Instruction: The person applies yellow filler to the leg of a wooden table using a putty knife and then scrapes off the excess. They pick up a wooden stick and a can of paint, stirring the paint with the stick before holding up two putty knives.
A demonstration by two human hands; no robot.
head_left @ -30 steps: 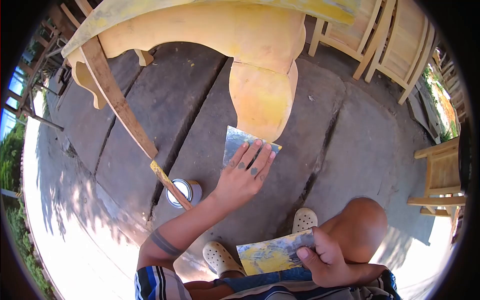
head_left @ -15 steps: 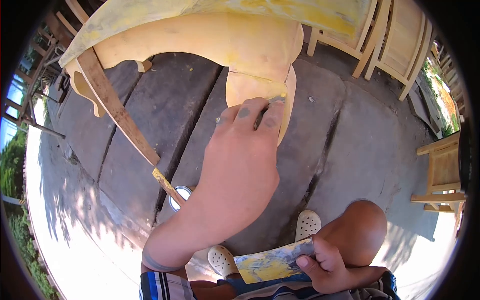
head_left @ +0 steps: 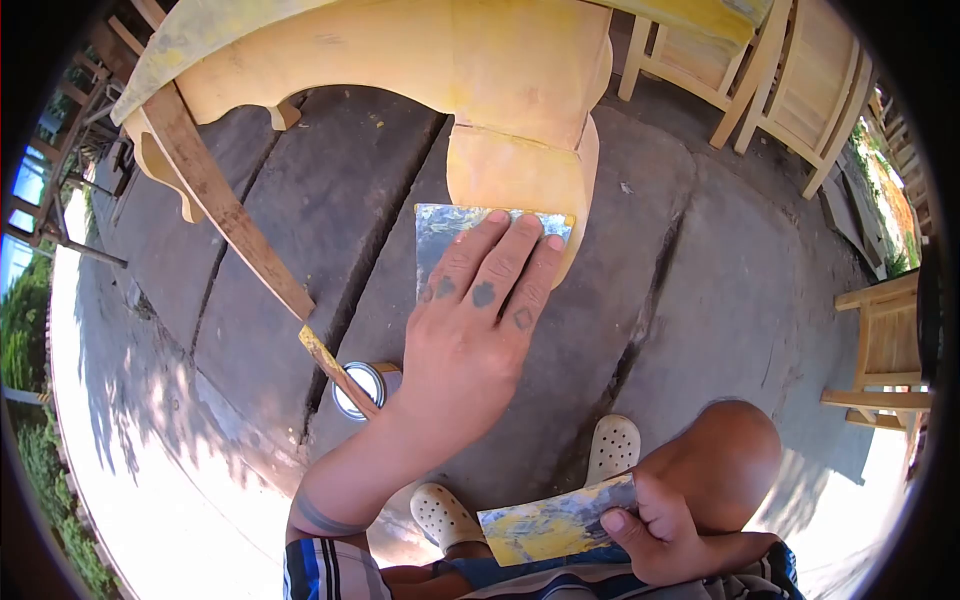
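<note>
My left hand (head_left: 468, 335) is closed on a thin, flat putty spreader (head_left: 436, 238), its fingers stretched over the face and the thumb hidden beneath. Blue-grey and yellow smears cover the spreader. Its far edge overlaps the lower part of a pale wooden furniture leg (head_left: 515, 170), where faint yellow filler shows along a joint. Low at my lap, my right hand (head_left: 655, 532) pinches a second flat card (head_left: 545, 525) between thumb and fingers. Yellow and grey putty is spread over that card.
A wooden strip (head_left: 235, 215) slants down from the furniture. Below it, a putty-stained stick (head_left: 335, 365) lies across an open can (head_left: 365, 388). Unfinished wooden chairs (head_left: 815, 85) stand at the upper right, another chair (head_left: 888, 345) at the right. Concrete slabs (head_left: 640, 250) have dark gaps.
My left hand has drawn down and back from the furniture leg, and the spreader's smeared face now shows. My right hand and its card have shifted only slightly.
</note>
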